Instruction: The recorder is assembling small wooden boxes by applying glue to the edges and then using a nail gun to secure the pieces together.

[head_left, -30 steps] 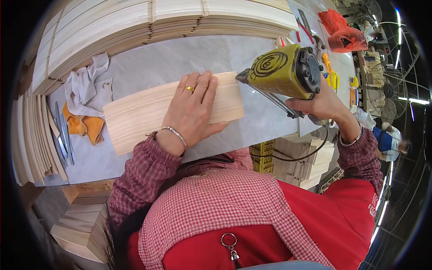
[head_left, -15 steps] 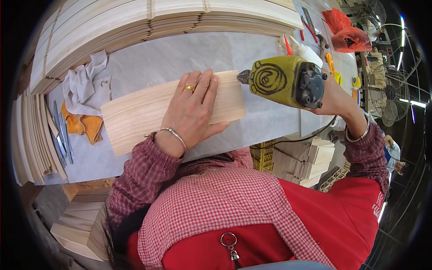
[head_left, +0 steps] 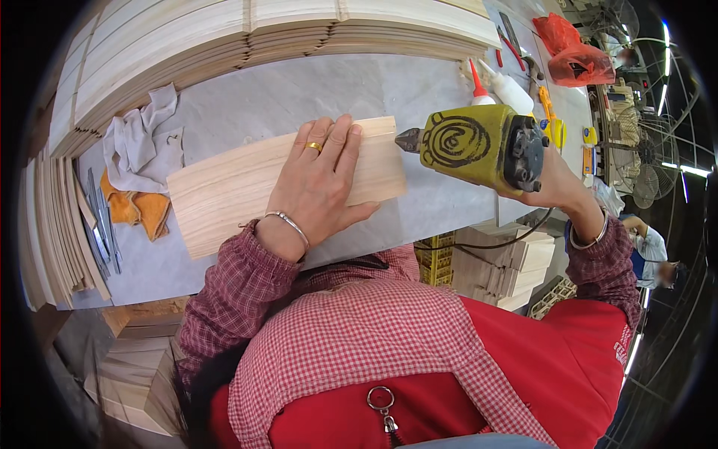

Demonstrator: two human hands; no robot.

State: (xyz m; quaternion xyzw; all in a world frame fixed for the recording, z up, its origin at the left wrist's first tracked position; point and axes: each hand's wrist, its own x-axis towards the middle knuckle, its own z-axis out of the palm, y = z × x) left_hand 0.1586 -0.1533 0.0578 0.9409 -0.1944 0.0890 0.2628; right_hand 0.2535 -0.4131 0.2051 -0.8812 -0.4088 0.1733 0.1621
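Note:
A pale wooden board [head_left: 224, 193] lies at a slight slant on the grey-topped table. My left hand [head_left: 318, 178] rests flat on it, thumb spread and the other fingers stretched toward its far edge. In my right hand [head_left: 555, 184] is a worn yellow-green nail gun [head_left: 473, 146], its dark pointed nose just right of the board's far right corner. A small gap seems to separate nose and wood. The gun's body hides most of my right fingers. Along the board's far edge near that corner runs a narrow strip or seam.
Stacked wooden panels [head_left: 187, 34] line the far side. A grey cloth [head_left: 142, 135], an orange cloth [head_left: 146, 209] and metal strips [head_left: 103, 224] lie left. Beyond the gun are a red-tipped bottle [head_left: 480, 93], a white bottle [head_left: 508, 91] and a red plastic bag [head_left: 576, 56]. A hose [head_left: 516, 238] hangs near my right arm.
The nail gun in my right hand has moved a little right and nearer me, off the board's end. More of the bottles behind it shows. My left hand and the board stay put.

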